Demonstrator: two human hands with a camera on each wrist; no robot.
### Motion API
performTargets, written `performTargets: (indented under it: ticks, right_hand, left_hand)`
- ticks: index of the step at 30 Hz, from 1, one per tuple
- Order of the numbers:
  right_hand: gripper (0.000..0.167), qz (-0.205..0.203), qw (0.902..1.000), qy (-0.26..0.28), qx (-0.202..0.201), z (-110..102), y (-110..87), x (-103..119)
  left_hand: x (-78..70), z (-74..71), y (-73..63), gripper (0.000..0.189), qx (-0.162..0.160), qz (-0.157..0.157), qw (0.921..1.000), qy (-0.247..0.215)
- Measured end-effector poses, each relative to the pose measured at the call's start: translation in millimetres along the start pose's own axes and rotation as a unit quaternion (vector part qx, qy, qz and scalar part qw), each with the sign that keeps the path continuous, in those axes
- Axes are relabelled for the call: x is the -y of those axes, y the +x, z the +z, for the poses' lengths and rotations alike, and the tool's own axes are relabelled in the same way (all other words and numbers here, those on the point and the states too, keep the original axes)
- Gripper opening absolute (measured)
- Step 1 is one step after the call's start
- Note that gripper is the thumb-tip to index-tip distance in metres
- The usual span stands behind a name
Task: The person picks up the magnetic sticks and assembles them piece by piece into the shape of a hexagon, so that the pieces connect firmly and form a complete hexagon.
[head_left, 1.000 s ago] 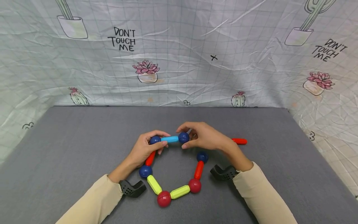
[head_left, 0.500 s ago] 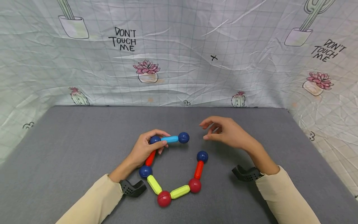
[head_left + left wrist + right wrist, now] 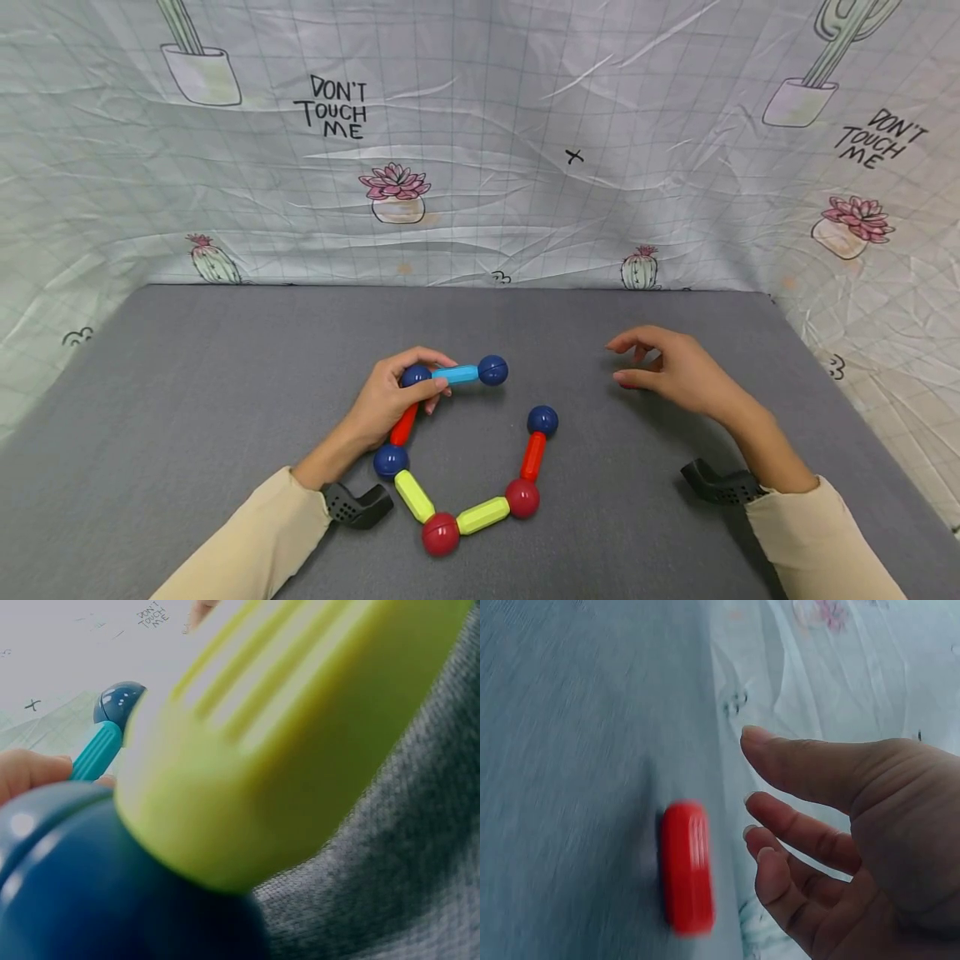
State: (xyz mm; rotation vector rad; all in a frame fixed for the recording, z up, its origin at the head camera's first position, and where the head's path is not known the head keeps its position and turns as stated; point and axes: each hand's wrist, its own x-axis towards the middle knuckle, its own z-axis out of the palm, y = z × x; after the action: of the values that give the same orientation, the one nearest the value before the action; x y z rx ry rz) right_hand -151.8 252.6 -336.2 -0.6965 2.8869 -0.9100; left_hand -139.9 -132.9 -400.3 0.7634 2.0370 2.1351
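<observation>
My left hand (image 3: 393, 396) pinches the light blue stick (image 3: 461, 374) where it meets a dark blue ball (image 3: 416, 377). Another blue ball (image 3: 493, 370) caps that stick's far end. From the held corner a red stick (image 3: 403, 425) runs down to a blue ball (image 3: 391, 461). Close up in the left wrist view are a yellow-green stick (image 3: 300, 735) and a blue ball (image 3: 112, 892). My right hand (image 3: 678, 371) hovers over a loose red stick (image 3: 688, 868), its fingers loosely bent, apart from it. In the head view this hand hides most of that stick.
The chain continues through a yellow-green stick (image 3: 414, 495), a red ball (image 3: 440, 533), a second yellow-green stick (image 3: 483, 515), a red ball (image 3: 522, 497) and a red stick (image 3: 533, 456) to a blue ball (image 3: 542, 421). A gap separates the chain's two end balls. Printed cloth (image 3: 480, 125) hangs behind the grey table (image 3: 262, 333).
My right hand has left the blue ball at the light blue stick's end and moved right, over the loose red stick. The left hand and the chain have stayed in place.
</observation>
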Motion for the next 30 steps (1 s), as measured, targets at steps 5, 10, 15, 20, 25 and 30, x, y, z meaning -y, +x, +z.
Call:
performTargets:
  ticks: [5, 10, 15, 20, 25, 30]
  right_hand:
    - [0.039, 0.011, 0.9998, -0.015, 0.005, -6.4, -10.7, -17.0]
    - [0.039, 0.012, 0.9998, -0.009, 0.016, -11.9, -14.7, -27.8]
    - [0.039, 0.030, 0.9991, -0.008, 0.030, -13.4, -15.8, -34.7]
    - [0.036, 0.040, 0.9984, -0.012, 0.039, -11.4, -15.4, -38.9]
    - [0.033, 0.042, 0.9979, -0.013, 0.047, -7.0, -14.1, -41.9]
    - [0.030, 0.038, 0.9978, -0.019, 0.050, -4.4, -13.0, -42.3]
  left_hand:
    - [-0.3, 0.7, 0.7, 0.020, 0.000, -0.001, 1.0000, -0.001]
    - [-0.1, 0.3, 0.4, 0.020, 0.000, -0.003, 1.0000, -0.002]
    - [-0.5, -0.1, -0.1, 0.019, -0.002, -0.007, 1.0000, -0.002]
    - [-0.7, 0.0, 0.3, 0.020, 0.001, -0.003, 1.0000, -0.002]
    - [-0.8, -0.4, 0.5, 0.019, 0.001, -0.001, 1.0000, -0.001]
    - [-1.0, 0.0, 0.7, 0.019, 0.002, 0.000, 1.0000, -0.001]
